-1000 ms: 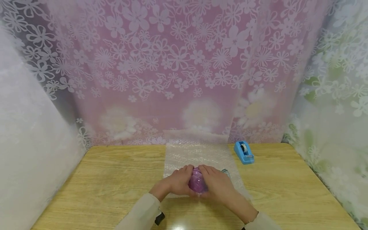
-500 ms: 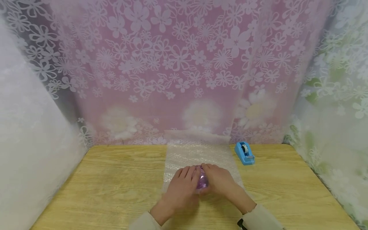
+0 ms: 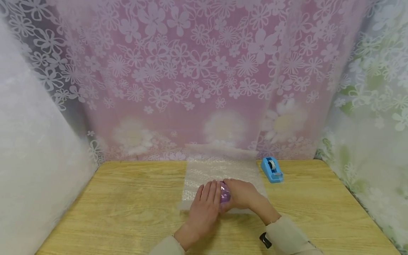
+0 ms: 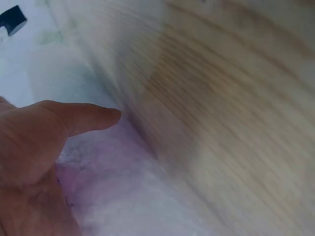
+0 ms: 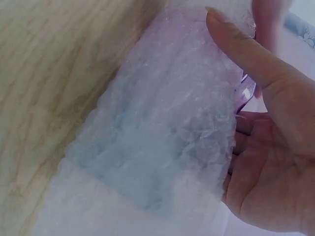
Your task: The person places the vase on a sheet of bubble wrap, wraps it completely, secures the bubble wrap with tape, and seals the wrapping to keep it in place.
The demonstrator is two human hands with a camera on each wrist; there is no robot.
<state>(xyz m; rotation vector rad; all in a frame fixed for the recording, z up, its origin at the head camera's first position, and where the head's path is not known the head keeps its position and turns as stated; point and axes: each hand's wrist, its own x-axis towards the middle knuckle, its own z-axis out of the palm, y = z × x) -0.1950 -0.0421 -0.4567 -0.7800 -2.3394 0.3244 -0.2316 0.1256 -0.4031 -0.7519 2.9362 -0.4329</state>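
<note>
A shiny purple faceted object, glass-like, lies crosswise at the near end of a sheet of bubble wrap; its full shape is hidden. My right hand grips it from the right. In the right wrist view the thumb lies over a flap of the wrap, through which purple and bluish tints show, and the fingers bend behind it. My left hand rests on the object's left part with its fingers straight and side by side. Its thumb points along the wrap's near edge in the left wrist view.
A blue tape dispenser stands at the back right of the wooden table. The wrap's far end rises against the pink flowered curtain behind. Pale sheeting hangs at the left, flowered sheeting at the right.
The left hand has gone from cupping the object's side to lying over it with straight fingers, covering more purple. The wrap's near edge is folded up over the object.
</note>
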